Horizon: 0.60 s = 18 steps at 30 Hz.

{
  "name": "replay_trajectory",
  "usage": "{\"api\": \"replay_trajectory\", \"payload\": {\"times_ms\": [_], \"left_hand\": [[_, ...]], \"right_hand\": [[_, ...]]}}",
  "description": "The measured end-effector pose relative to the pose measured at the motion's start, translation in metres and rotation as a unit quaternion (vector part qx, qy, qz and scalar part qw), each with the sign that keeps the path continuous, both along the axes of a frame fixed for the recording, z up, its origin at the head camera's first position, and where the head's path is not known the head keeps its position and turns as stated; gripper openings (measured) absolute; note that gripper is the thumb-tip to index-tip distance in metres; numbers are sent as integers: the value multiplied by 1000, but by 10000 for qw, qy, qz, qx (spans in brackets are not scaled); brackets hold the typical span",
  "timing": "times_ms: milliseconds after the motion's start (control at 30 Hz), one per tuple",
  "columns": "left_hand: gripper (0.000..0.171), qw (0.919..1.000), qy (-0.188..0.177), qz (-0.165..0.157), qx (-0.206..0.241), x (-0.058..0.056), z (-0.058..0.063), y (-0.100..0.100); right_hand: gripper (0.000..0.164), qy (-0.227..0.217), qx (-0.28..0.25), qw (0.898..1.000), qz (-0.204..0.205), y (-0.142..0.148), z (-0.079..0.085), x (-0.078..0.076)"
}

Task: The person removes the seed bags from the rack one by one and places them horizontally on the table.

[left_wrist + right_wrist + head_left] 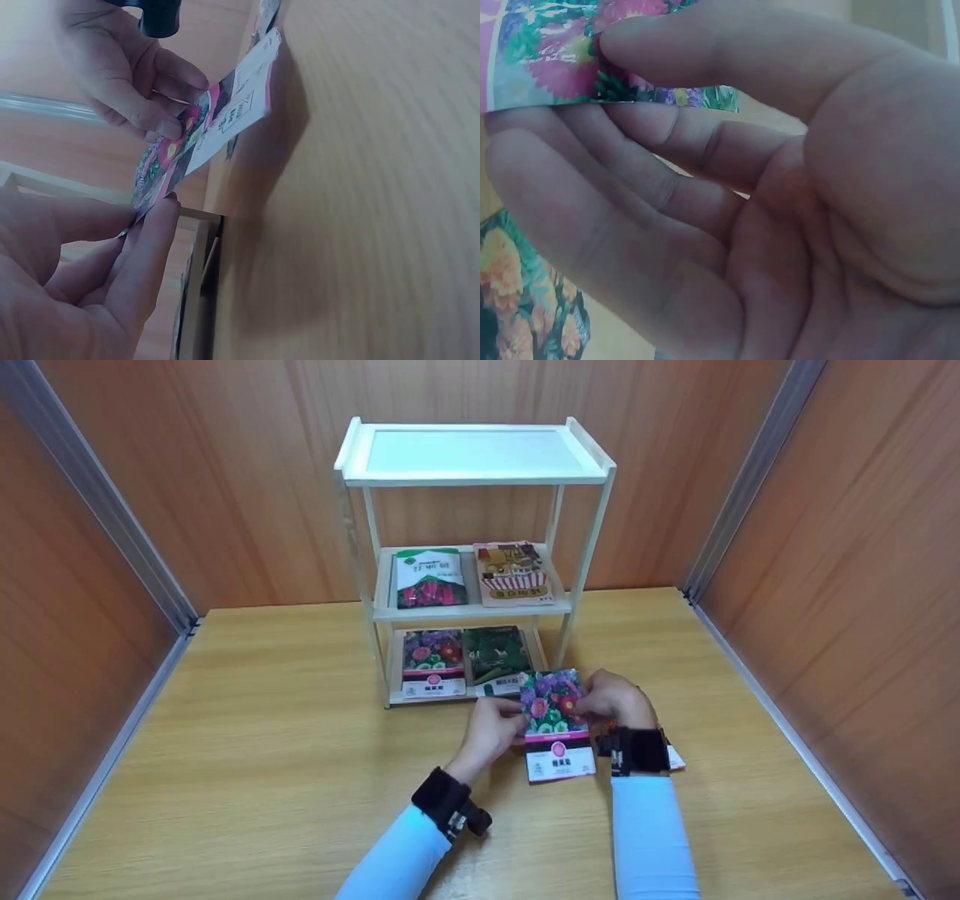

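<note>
Both hands hold one flower-printed seed packet [556,720] above the tabletop, in front of a small white shelf rack. Its face shows pink, purple and red blooms over a white label end. The left hand [491,731] pinches its left edge between thumb and fingers. On the opposite edge, the right hand [616,701] has its thumb on the printed face and its fingers behind, as the right wrist view shows. Under the right wrist, another packet with orange flowers [532,300] lies on the table, mostly hidden in the head view.
The rack [476,480] has three levels. On its middle shelf lie a white-and-green packet [431,577] and a brown packet with red stripes [514,574]. A matching flower packet [433,664] and a dark green packet [496,652] lie on the bottom shelf. Wooden panels enclose the table.
</note>
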State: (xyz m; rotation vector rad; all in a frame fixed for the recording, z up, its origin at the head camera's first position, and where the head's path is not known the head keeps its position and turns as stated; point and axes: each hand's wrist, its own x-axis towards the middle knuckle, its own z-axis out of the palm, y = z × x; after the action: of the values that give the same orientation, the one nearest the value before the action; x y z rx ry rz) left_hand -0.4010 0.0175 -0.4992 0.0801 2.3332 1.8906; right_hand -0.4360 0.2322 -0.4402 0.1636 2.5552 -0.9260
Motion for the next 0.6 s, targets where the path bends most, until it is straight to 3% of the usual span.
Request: {"api": "replay_trajectory", "payload": {"times_ms": [200, 600], "left_hand": [[22, 9999, -140, 8, 2, -2, -4, 7], [15, 9975, -579, 41, -413, -5, -8, 19]], "right_hand": [[16, -92, 57, 9996, -254, 3, -2, 0], [12, -198, 470, 9984, -223, 7, -9, -4]]}}
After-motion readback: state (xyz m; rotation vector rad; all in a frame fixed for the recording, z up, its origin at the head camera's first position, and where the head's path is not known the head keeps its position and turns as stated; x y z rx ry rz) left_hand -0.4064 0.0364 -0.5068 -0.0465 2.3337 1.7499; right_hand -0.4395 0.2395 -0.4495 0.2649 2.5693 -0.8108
